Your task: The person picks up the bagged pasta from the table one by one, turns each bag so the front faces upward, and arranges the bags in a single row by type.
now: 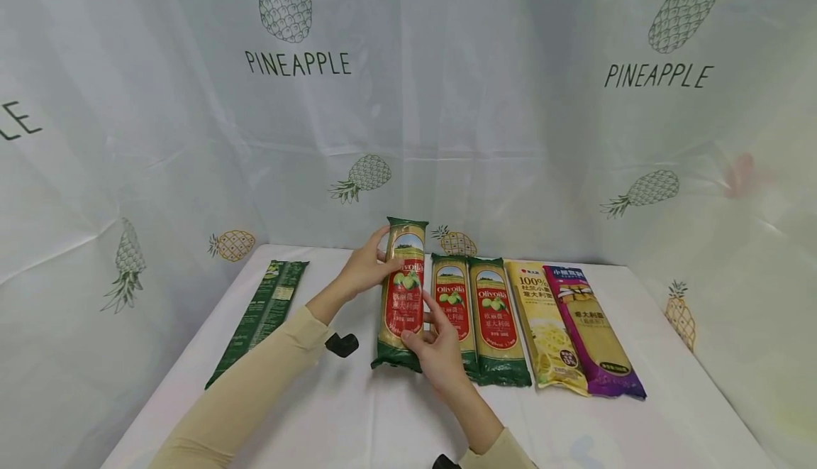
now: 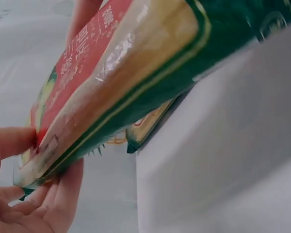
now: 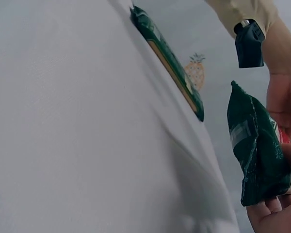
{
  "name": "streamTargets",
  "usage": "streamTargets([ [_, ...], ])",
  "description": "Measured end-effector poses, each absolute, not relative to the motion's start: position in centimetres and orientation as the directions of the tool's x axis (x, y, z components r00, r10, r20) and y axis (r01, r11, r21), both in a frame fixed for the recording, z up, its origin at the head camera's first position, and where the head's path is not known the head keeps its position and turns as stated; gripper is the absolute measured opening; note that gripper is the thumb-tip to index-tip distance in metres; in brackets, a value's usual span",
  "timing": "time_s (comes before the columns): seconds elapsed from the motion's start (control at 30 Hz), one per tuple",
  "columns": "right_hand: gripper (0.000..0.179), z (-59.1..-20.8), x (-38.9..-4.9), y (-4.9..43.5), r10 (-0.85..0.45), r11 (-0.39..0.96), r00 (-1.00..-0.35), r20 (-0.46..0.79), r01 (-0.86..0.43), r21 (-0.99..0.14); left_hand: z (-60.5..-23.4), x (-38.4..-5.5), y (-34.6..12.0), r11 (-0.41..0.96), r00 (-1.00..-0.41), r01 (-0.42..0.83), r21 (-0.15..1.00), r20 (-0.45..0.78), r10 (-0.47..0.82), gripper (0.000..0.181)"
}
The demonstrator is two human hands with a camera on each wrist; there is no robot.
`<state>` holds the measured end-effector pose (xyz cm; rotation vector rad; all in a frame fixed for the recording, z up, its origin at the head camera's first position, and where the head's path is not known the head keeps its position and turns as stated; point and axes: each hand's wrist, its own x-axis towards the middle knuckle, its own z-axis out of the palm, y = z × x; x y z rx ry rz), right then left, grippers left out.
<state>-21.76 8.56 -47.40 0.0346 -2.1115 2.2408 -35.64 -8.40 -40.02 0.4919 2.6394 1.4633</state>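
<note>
Both hands hold one pack of spaghetti [image 1: 401, 306], gold with a red label and green ends, tilted up over the table. My left hand [image 1: 367, 267] grips its upper left side, thumb on the front and fingers behind, as the left wrist view shows. Near the lower right edge my right hand [image 1: 440, 352] pinches it with the thumb in front. The green bottom end [image 3: 257, 150] faces the right wrist camera. Just right of it lie two matching spaghetti packs [image 1: 452, 299] [image 1: 496, 313], side by side; the nearer one is partly covered by my right hand.
Farther right lie a yellow pasta pack [image 1: 549, 327] and a purple one [image 1: 596, 334]. On the left side of the white-covered table [image 1: 345, 412] lies a green pack [image 1: 264, 313], partly behind my left sleeve. A pineapple-print curtain [image 1: 485, 135] hangs behind the table.
</note>
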Motion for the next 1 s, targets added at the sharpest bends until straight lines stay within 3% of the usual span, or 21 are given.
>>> streamTargets([
  [0.27,0.083,-46.6,-21.6,8.4,0.065,0.056,-0.997,0.046,-0.043,-0.998,-40.2,-35.6,-8.6,0.338,-0.961,0.114,0.934,0.017,0.276,0.080],
  [0.6,0.075,-45.9,-21.1,9.6,-0.051,0.085,-0.998,-0.029,0.025,-0.996,-39.8,-35.8,-9.0,0.185,-0.953,0.039,0.982,-0.020,0.304,0.075],
  [0.77,0.075,-46.1,-20.8,10.0,-0.091,0.083,-0.993,-0.081,0.073,-0.994,-39.8,-35.8,-9.2,0.148,-0.950,0.029,0.989,-0.019,0.313,0.074],
  [1.0,0.075,-46.3,-20.4,10.0,-0.073,0.109,-0.996,-0.056,0.048,-0.993,-40.5,-35.9,-9.2,0.134,-0.949,-0.023,0.991,-0.064,0.309,0.067],
])
